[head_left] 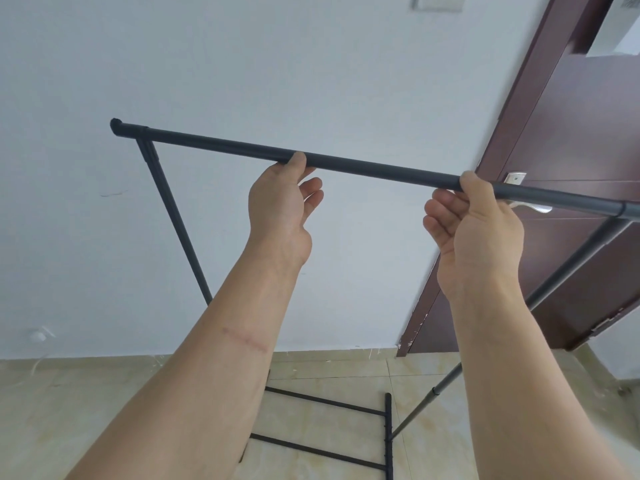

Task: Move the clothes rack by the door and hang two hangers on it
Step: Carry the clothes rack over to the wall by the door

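A black metal clothes rack [221,145] stands before a white wall, its top bar running from upper left down to the right edge. My left hand [282,206] touches the bar near its middle with the thumb over it and the fingers loosely curled below. My right hand [474,223] does the same further right, thumb on top, fingers apart beneath the bar. The rack's uprights and its base bars [325,401] on the floor show between my forearms. No hangers are in view.
A dark brown door [571,133] with a metal handle [530,207] stands at the right, just behind the rack's right end. Beige floor tiles [69,410] lie below, and a light switch plate [438,1] is high on the wall.
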